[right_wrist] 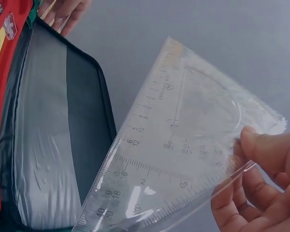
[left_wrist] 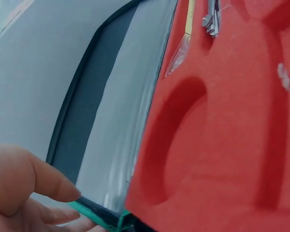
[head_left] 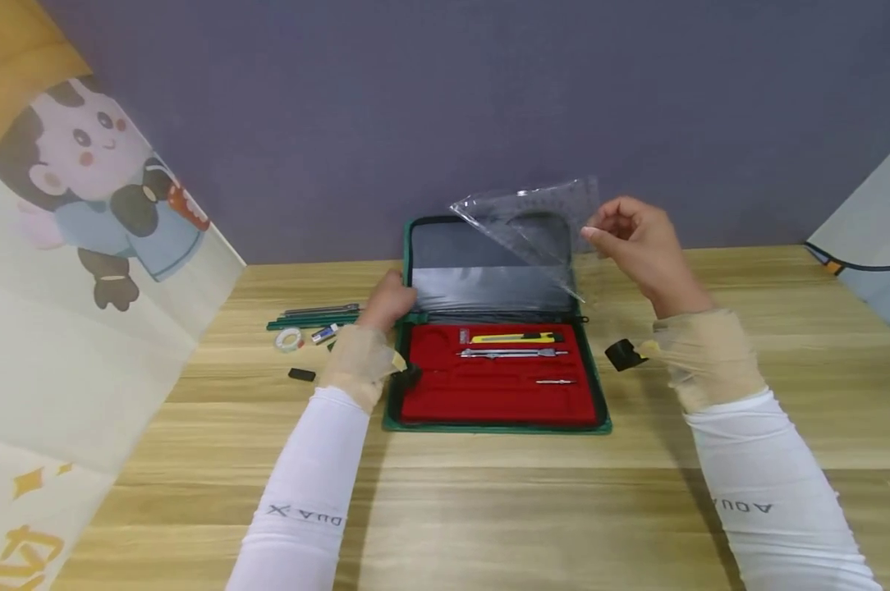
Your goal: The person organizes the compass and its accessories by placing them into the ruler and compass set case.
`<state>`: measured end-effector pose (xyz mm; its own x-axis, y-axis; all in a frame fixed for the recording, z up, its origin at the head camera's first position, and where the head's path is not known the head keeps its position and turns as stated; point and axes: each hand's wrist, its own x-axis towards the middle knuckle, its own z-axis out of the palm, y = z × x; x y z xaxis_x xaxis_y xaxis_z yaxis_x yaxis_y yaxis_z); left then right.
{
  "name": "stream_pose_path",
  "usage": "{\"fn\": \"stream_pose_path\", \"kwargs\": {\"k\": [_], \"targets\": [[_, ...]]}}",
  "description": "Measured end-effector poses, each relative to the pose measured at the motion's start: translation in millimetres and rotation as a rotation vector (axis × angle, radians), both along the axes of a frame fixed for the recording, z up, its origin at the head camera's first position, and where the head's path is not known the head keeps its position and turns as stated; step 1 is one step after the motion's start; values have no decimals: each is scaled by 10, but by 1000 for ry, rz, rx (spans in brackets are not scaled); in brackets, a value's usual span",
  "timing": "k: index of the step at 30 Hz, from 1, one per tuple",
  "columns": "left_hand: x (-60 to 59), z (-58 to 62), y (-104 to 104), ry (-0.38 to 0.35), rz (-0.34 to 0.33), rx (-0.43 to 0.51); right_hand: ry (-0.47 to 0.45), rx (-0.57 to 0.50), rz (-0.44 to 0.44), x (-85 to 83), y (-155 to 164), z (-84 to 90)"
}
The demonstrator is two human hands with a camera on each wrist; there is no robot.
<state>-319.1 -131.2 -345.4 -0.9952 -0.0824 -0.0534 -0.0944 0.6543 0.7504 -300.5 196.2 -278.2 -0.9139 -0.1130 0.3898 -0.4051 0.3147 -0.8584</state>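
Note:
An open green case (head_left: 600, 386) with a red foam tray (head_left: 489, 394) lies on the wooden table. Its dark lid (head_left: 482, 254) stands up at the back. My right hand (head_left: 637, 238) pinches a clear plastic set square with a protractor (head_left: 534, 217) by one corner, held in the air in front of the lid; in the right wrist view the clear plastic set square (right_wrist: 183, 145) and my fingers (right_wrist: 261, 154) show close up. My left hand (head_left: 386, 300) rests on the lid's left edge near the hinge, fingers (left_wrist: 34, 183) touching the green rim (left_wrist: 94, 215).
In the red tray lie a yellow cutter (head_left: 515, 337), a metal compass (head_left: 511, 353) and a small metal part (head_left: 556, 381). Left of the case are pencils (head_left: 312, 318), a tape roll (head_left: 290, 339), an eraser (head_left: 323, 333) and a black piece (head_left: 301, 375). A black object (head_left: 622, 355) sits to the right.

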Motion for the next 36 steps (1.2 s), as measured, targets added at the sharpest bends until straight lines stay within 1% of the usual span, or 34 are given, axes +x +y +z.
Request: {"fn": "stream_pose_path", "kwargs": {"k": [3,6,11,13,15,18,22,28,32,36], "targets": [[-18,-34,0,-1,25,11,12,-22,9,-9,-50,-22],[4,-26,-10,1,45,68,27,-47,10,-27,-100,-41],[41,-24,-19,-1,49,166,49,-134,3,-39,-162,-68],[47,-38,-20,10,56,195,68,-164,0,-38,-186,-80],[46,-58,-21,32,61,210,97,-176,-1,-39,-210,-93],[38,-81,-20,86,67,223,143,-199,14,-43,-243,-100],[25,-69,-10,155,69,243,185,-233,31,-48,-270,-92],[42,-40,25,229,48,291,230,-225,-8,-15,-314,-73],[76,-37,47,261,41,308,281,-230,27,-14,-366,-71],[91,-38,63,299,32,283,332,-219,64,11,-411,-41]]}}
